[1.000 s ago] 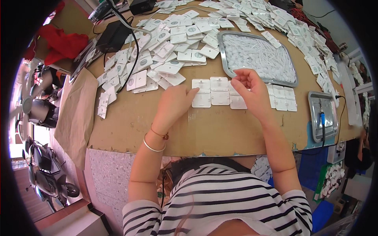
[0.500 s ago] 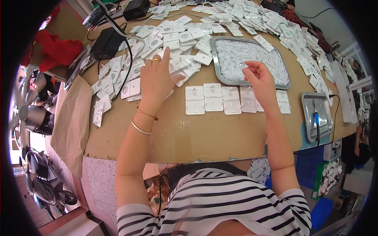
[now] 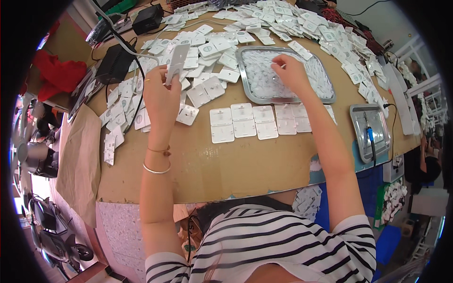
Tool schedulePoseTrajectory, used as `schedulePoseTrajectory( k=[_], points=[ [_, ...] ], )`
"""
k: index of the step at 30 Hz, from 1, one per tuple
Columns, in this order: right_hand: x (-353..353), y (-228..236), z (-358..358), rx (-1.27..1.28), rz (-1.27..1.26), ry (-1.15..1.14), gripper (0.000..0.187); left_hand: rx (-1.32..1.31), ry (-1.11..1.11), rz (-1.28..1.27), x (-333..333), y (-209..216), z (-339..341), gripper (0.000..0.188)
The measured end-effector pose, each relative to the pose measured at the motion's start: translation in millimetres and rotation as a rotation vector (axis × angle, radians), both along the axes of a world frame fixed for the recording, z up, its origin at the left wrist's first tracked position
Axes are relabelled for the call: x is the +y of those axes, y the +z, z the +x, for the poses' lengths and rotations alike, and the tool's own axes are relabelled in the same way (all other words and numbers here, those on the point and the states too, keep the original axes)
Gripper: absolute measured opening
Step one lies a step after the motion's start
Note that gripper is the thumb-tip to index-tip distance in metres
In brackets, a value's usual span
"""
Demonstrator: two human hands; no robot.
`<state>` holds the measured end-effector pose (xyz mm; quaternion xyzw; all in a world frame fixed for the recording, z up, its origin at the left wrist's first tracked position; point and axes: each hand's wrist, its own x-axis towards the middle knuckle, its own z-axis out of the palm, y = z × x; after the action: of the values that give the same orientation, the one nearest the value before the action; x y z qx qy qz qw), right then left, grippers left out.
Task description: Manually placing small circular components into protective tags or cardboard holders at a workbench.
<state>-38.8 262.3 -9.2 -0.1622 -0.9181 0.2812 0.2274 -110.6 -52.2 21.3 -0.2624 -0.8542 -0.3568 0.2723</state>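
My left hand [image 3: 162,94] has its fingers closed on a white two-part plastic panel [image 3: 179,59], lifted upright above a heap of similar white panels [image 3: 207,92]. My right hand [image 3: 291,71] is over the metal tray [image 3: 250,93] of small white and clear plastic pieces [image 3: 264,75]. Its thumb and fingertips are drawn together; whatever lies between them is too small to make out. Just below the tray, a row of white panels [image 3: 222,133] lies side by side on the brown tabletop, partly covered by my right forearm.
A smaller metal tray [image 3: 357,141] on the right holds a blue-handled pen-shaped tool [image 3: 370,135] with a cord. Black boxes [image 3: 114,61] with cables stand at the left. More white panels [image 3: 311,28] cover the table's far side. Brown paper [image 3: 78,160] hangs over the left edge.
My left hand has picked up a white panel from the heap and raised it. The right hand has moved farther into the tray. The whole view has shifted slightly.
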Motion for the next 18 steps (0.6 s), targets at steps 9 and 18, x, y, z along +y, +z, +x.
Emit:
schedulePoseTrajectory(
  k=[9,18],
  points=[
    [-14,-8,-28,-0.293,0.070,-0.006,0.019,-0.980,-0.435,0.828,37,-18,55,0.044],
    [-78,33,60,0.030,-0.725,0.262,0.013,-1.205,-0.616,0.743,41,-20,73,0.039]
  ],
)
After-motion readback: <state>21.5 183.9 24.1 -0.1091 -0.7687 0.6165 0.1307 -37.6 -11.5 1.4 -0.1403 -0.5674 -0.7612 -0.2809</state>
